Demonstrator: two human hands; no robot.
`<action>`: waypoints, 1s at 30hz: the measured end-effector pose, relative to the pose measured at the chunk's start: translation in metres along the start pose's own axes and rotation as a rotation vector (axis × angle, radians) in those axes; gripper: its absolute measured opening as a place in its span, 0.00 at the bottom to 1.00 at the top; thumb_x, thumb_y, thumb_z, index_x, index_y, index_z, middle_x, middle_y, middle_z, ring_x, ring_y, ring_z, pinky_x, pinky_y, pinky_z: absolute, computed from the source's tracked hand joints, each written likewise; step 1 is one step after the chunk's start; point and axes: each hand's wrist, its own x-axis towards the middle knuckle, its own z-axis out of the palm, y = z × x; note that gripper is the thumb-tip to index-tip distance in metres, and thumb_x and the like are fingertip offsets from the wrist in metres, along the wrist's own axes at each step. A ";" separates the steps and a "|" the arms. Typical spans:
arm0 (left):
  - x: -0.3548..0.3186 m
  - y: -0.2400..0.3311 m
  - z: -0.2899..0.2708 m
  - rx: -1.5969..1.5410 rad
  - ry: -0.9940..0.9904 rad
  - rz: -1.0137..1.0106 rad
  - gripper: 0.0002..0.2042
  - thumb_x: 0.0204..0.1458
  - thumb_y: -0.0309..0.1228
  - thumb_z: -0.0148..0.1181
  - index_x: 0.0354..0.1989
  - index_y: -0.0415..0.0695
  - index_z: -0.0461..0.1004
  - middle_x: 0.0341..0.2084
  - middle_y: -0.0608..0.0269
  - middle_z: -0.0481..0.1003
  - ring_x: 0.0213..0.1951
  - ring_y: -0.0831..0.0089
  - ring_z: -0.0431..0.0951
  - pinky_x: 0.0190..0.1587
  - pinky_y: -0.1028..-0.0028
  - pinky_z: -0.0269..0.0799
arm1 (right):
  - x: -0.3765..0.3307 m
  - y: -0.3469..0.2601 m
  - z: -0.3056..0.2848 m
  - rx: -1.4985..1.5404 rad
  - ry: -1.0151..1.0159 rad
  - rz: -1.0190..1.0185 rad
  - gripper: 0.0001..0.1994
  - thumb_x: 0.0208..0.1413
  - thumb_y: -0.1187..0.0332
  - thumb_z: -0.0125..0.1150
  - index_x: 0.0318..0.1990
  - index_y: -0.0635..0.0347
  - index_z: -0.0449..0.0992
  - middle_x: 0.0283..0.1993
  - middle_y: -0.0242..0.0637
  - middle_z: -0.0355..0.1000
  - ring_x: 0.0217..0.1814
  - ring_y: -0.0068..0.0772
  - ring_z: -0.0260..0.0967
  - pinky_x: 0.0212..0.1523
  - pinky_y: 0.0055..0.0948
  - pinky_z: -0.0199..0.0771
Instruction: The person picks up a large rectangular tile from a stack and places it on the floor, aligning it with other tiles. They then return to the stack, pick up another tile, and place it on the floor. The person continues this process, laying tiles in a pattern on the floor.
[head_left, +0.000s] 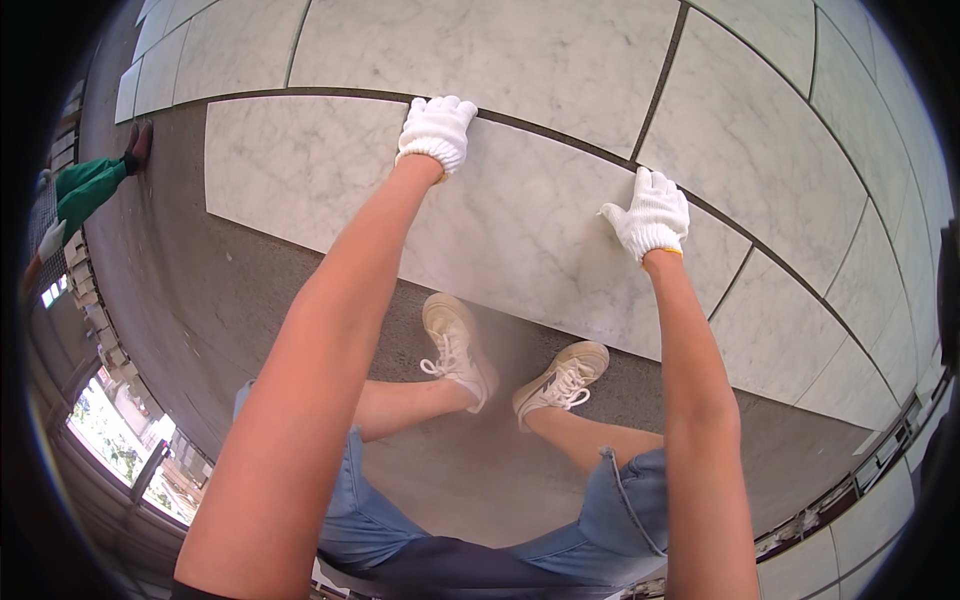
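A long white marble slab (520,225) with grey veins lies flat across the floor ahead of my feet. My left hand (437,132), in a white knitted glove, is at its far edge, with the fingers bent over the rim into the dark gap. Farther right along that same edge, my right hand (650,212) wears a matching glove. Its fingers hook over the rim while the thumb sticks out to the left on the slab's face. The fingertips of both hands are hidden. A dark gap separates this slab from a large marble slab (480,45) beyond it.
More marble slabs (760,120) are laid edge to edge at the far right, and a smaller slab (790,320) adjoins on the right. My shoes (455,345) stand on the grey floor (270,270) near the slab's close edge. At the far left is another person in green trousers (90,185).
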 end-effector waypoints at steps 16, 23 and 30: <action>-0.062 -0.010 -0.099 -0.022 0.044 -0.047 0.08 0.56 0.29 0.52 0.42 0.51 0.76 0.41 0.61 0.77 0.48 0.62 0.76 0.51 0.64 0.72 | -0.060 0.007 -0.117 0.034 -0.063 -0.054 0.29 0.41 0.40 0.71 0.42 0.54 0.75 0.41 0.39 0.74 0.49 0.42 0.72 0.49 0.37 0.72; -0.178 -0.009 -0.150 -0.102 0.060 -0.081 0.09 0.56 0.28 0.49 0.39 0.51 0.76 0.40 0.58 0.76 0.46 0.59 0.75 0.49 0.63 0.72 | -0.151 -0.001 -0.159 -0.075 -0.150 -0.178 0.16 0.54 0.46 0.60 0.35 0.45 0.79 0.40 0.38 0.75 0.45 0.41 0.74 0.43 0.38 0.74; -0.308 0.009 -0.149 -0.387 0.368 -0.159 0.12 0.50 0.26 0.50 0.44 0.47 0.72 0.44 0.55 0.74 0.49 0.52 0.71 0.53 0.58 0.67 | -0.197 -0.016 -0.153 -0.047 -0.167 -0.101 0.15 0.58 0.48 0.58 0.41 0.47 0.76 0.40 0.39 0.77 0.44 0.45 0.77 0.43 0.45 0.74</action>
